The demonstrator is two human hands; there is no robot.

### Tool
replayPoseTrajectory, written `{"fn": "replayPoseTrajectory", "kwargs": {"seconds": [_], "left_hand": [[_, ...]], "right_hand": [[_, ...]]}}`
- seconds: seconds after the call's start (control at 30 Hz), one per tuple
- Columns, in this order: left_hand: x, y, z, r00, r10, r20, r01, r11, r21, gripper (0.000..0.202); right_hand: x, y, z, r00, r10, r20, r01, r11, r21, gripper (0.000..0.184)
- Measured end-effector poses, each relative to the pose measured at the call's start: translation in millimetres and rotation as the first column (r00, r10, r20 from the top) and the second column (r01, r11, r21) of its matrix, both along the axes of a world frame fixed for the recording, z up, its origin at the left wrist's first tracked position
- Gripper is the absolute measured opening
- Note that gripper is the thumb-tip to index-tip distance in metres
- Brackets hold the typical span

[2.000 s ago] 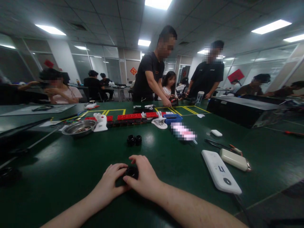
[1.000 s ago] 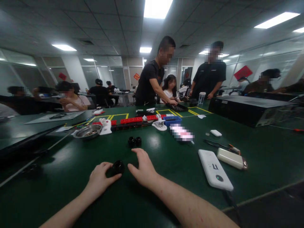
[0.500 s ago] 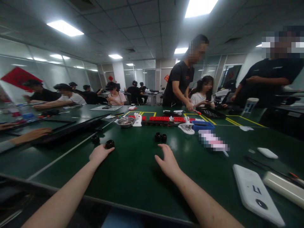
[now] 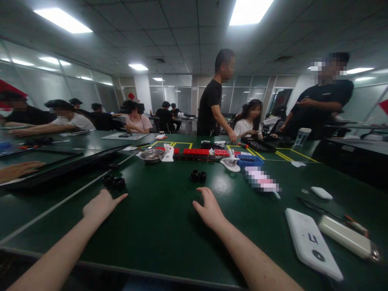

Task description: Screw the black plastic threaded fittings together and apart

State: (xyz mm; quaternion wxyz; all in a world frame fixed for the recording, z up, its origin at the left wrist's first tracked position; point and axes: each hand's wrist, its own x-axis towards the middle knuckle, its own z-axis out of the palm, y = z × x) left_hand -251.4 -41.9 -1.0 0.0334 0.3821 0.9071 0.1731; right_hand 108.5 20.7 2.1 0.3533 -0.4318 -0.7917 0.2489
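Two round black parts like small rings or cups (image 4: 118, 184) stand side by side on the green table, left of centre. Just in front of them is my left hand (image 4: 99, 205), thumb stretched out to the right; it appears to hold nothing, though its fingertips are partly hidden beside the parts. A second pair of similar black parts (image 4: 198, 176) stands near the middle of the table. My right hand (image 4: 209, 207) hovers a little in front of that pair with fingers apart, holding nothing and not touching them.
Behind lie a metal bowl (image 4: 152, 156), white clamps (image 4: 168, 152), red strips (image 4: 196, 151) and a blue tray (image 4: 250, 161). A long black frame (image 4: 65, 167) lies left, near another person's hand (image 4: 22, 170). At right are a white numbered device (image 4: 312, 242) and a cream cylinder (image 4: 345, 236).
My left hand has let go of a black part, now beside the other one, and has drawn back toward me. The view has turned right. My right hand stays near its pair.
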Motion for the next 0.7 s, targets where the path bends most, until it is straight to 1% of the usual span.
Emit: {"fn": "replayPoseTrajectory", "kwargs": {"seconds": [0.03,0.07,0.1,0.17,0.2,0.27,0.3,0.33,0.4,0.47,0.57,0.7], "left_hand": [[11,-4,-2.3,0.997,-0.076,-0.005,0.076,0.996,-0.038,0.076],[25,-5,-4.5,0.984,-0.178,-0.014,0.178,0.983,-0.049,0.073],[41,-4,-6.3,0.954,-0.298,-0.021,0.296,0.954,-0.053,0.069],[75,8,-9.1,0.849,-0.528,0.024,0.528,0.847,-0.059,0.06],[92,20,-10.3,0.797,-0.605,0.008,0.604,0.796,-0.038,0.057],[120,49,-13.0,0.682,-0.724,-0.106,0.73,0.682,0.043,0.051],[131,66,-14.6,0.661,-0.737,-0.142,0.749,0.66,0.059,0.052],[141,83,-16.2,0.666,-0.73,-0.155,0.744,0.665,0.069,0.054],[156,114,-19.3,0.706,-0.696,-0.132,0.707,0.703,0.078,0.064],[167,138,-21.5,0.739,-0.671,-0.061,0.674,0.736,0.072,0.072],[176,162,-23.4,0.737,-0.676,0.003,0.674,0.736,0.063,0.078],[176,181,-25.1,0.706,-0.707,0.049,0.704,0.707,0.07,0.077]], "right_hand": [[-1,0,0.0,1.0,0.003,0.001,-0.003,1.0,-0.004,0.039],[-1,-1,-0.3,1.0,0.008,0.004,-0.008,1.0,-0.011,0.039],[-2,-1,-1.0,1.0,0.016,0.01,-0.016,1.0,-0.017,0.039],[-4,-2,-3.0,0.999,0.034,0.023,-0.034,0.999,-0.023,0.039],[-5,-2,-4.1,0.999,0.042,0.027,-0.041,0.999,-0.025,0.039],[-6,-1,-5.3,0.999,0.044,0.029,-0.044,0.999,-0.024,0.039],[-5,-1,-5.1,0.999,0.04,0.025,-0.039,0.999,-0.023,0.039],[-5,0,-4.2,0.999,0.029,0.021,-0.029,0.999,-0.023,0.039],[-2,1,-0.7,1.0,0.0,0.012,0.0,1.0,-0.022,0.038],[0,1,3.6,1.0,-0.027,0.002,0.027,1.0,-0.016,0.036],[3,2,8.1,0.999,-0.039,-0.008,0.039,0.999,-0.012,0.036],[6,3,7.7,1.0,-0.025,0.004,0.025,0.999,-0.034,0.037]]}}
